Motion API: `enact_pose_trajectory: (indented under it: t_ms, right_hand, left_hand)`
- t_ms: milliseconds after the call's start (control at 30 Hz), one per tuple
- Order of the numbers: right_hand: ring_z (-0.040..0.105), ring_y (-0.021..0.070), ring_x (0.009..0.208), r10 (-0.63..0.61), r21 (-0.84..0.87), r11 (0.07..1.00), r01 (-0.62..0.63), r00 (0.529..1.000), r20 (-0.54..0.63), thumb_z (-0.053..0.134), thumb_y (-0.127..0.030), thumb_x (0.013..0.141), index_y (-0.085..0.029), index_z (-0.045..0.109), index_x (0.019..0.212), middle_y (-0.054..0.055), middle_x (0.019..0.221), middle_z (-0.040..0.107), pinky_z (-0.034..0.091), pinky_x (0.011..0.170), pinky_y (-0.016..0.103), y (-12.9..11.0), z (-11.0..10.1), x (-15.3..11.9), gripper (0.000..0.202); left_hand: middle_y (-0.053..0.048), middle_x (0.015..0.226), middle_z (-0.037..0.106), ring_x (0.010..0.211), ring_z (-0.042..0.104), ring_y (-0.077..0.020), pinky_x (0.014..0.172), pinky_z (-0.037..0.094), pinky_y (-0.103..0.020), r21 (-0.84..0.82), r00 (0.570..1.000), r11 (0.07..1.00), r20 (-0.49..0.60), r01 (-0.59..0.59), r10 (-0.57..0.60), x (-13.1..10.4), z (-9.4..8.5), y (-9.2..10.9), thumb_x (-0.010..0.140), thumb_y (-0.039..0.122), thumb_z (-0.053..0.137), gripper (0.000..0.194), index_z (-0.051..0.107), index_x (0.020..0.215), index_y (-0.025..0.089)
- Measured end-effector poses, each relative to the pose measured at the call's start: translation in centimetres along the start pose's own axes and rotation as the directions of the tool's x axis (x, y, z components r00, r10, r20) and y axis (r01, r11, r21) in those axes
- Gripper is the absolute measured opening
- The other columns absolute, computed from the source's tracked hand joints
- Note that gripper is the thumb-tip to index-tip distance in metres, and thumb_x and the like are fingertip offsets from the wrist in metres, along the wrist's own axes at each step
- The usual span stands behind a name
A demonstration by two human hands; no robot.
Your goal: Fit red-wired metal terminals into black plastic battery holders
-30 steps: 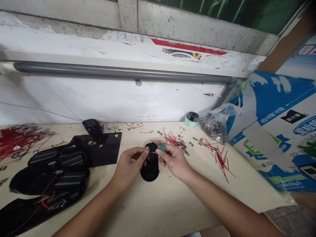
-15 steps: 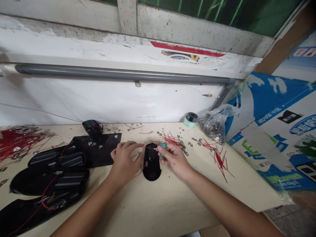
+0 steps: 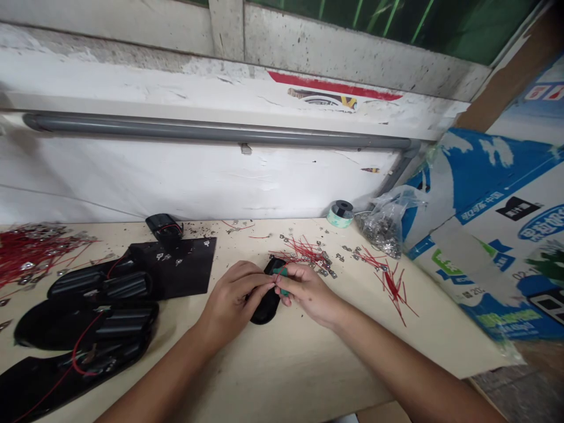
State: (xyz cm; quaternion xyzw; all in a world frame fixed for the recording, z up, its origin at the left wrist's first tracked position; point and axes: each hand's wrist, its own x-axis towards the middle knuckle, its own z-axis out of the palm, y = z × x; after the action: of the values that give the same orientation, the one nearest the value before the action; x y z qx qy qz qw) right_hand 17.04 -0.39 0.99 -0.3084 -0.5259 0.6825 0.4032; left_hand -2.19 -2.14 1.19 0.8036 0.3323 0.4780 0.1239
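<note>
My left hand (image 3: 235, 296) is closed in a pinch, its fingertips meeting those of my right hand over a black plastic case (image 3: 264, 310). A thin red wire (image 3: 280, 275) shows at the pinch; its ends are hidden by the fingers. Held in my closed right hand (image 3: 311, 294) is a small green piece (image 3: 282, 272), its exact kind unclear. The oblong case lies on the table beneath both hands, which cover much of it.
More black cases (image 3: 126, 320) with red wires lie at the left. Red wires with metal tabs are piled at the far left (image 3: 30, 252) and behind my right hand (image 3: 308, 251). A tape roll (image 3: 340, 215) and a clear bag of metal parts (image 3: 383, 226) stand by the wall.
My left hand has moved right and closed its fingers against the right hand's fingertips. The wire stretched between the hands is now mostly hidden. The case has tilted slightly.
</note>
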Motion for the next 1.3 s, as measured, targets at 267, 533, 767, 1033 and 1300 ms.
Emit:
enact_pose_trajectory:
  t_ms: [267, 533, 767, 1033, 1300]
  right_hand:
    - [0.054, 0.0099, 0.048, 0.029, 0.072, 0.997, -0.026, 0.999, -0.041, 0.076, -0.042, 0.082, -0.014, 0.061, 0.074, -0.001, 0.067, 0.057, 0.044, 0.048, 0.024, 0.1, 0.9, 0.0, 0.033]
    - [0.056, 0.0103, 0.042, -0.052, -0.036, 0.998, 0.048, 0.992, -0.118, 0.074, -0.046, 0.082, -0.016, 0.057, 0.076, -0.003, 0.06, 0.058, 0.041, 0.04, 0.021, 0.5, 0.5, 0.4, 0.035]
    - [0.056, 0.0109, 0.046, -0.105, -0.183, 0.98, 0.08, 0.985, -0.135, 0.07, -0.046, 0.084, -0.015, 0.059, 0.08, 0.002, 0.069, 0.066, 0.041, 0.044, 0.023, 0.4, 0.7, 0.3, 0.033]
    - [0.056, 0.0149, 0.066, -0.202, -0.644, 0.764, -0.05, 0.929, -0.312, 0.064, -0.027, 0.082, -0.021, 0.063, 0.099, 0.0, 0.079, 0.062, 0.044, 0.06, 0.026, -1.8, -2.7, 0.1, 0.018]
    - [0.046, 0.011, 0.033, 0.205, -0.406, 0.873, -0.269, 0.959, -0.195, 0.066, -0.046, 0.081, -0.017, 0.061, 0.072, -0.008, 0.046, 0.039, 0.041, 0.034, 0.023, -0.8, -1.2, 0.6, 0.031]
  left_hand:
    - [-0.007, 0.088, 0.072, 0.082, 0.067, -0.0163, 0.074, 0.055, -0.027, 0.055, 0.996, 0.998, -0.083, -0.027, 0.031, -0.3, 1.0, 0.5, 0.088, 0.009, 0.065, 0.016, 0.071, 0.099, 0.018]
    - [-0.006, 0.096, 0.077, 0.086, 0.072, -0.0166, 0.079, 0.057, -0.025, -0.061, 0.984, 0.986, -0.077, 0.156, -0.161, -0.4, 1.4, 1.4, 0.086, 0.017, 0.07, 0.016, 0.074, 0.101, 0.018]
    - [-0.002, 0.087, 0.078, 0.08, 0.073, -0.017, 0.071, 0.055, -0.024, -0.107, 0.897, 0.896, -0.061, 0.431, -0.438, -0.6, 1.5, 1.2, 0.089, 0.026, 0.065, 0.012, 0.077, 0.088, 0.021]
    - [-0.004, 0.078, 0.074, 0.07, 0.07, -0.0182, 0.06, 0.053, -0.024, -0.133, 0.79, 0.784, -0.016, 0.606, -0.613, -0.3, 1.1, 0.5, 0.085, 0.033, 0.065, 0.017, 0.071, 0.085, 0.017]
    - [-0.004, 0.08, 0.073, 0.07, 0.069, -0.0174, 0.066, 0.055, -0.027, -0.202, 0.804, 0.79, -0.02, 0.579, -0.595, -0.6, 1.5, -0.1, 0.087, 0.035, 0.063, 0.019, 0.07, 0.089, 0.017]
